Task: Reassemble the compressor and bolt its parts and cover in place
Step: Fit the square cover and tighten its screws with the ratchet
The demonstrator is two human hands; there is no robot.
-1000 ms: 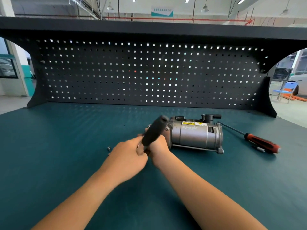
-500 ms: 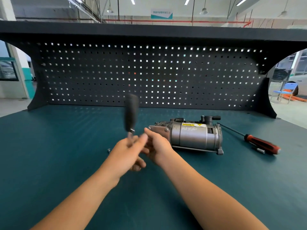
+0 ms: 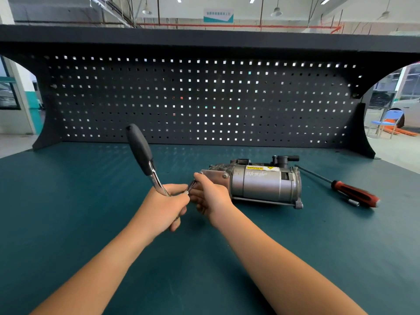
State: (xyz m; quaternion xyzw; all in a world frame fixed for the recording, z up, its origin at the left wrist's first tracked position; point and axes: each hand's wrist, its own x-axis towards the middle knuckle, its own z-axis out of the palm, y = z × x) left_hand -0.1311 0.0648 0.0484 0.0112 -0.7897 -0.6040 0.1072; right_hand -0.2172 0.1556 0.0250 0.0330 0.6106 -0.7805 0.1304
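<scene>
A silver cylindrical compressor (image 3: 261,184) with a yellow warning label lies on its side on the green bench top (image 3: 68,201). Its flat end cover (image 3: 214,175) faces left. My left hand (image 3: 162,205) grips the metal head end of a ratchet wrench (image 3: 142,153), whose black handle sticks up and to the left. My right hand (image 3: 210,196) is at the cover's left edge, fingers pinched around the ratchet's short socket bit (image 3: 191,185) where it meets the cover. The bolt itself is hidden behind my fingers.
A red-and-black screwdriver (image 3: 352,194) with a long shaft lies to the right of the compressor, a small bit (image 3: 353,202) beside its handle. A black pegboard (image 3: 204,98) stands along the bench's back edge.
The ratchet handle has swung from leaning right over the compressor, through upright, to leaning left. Both hands have stayed at the cover's left end.
</scene>
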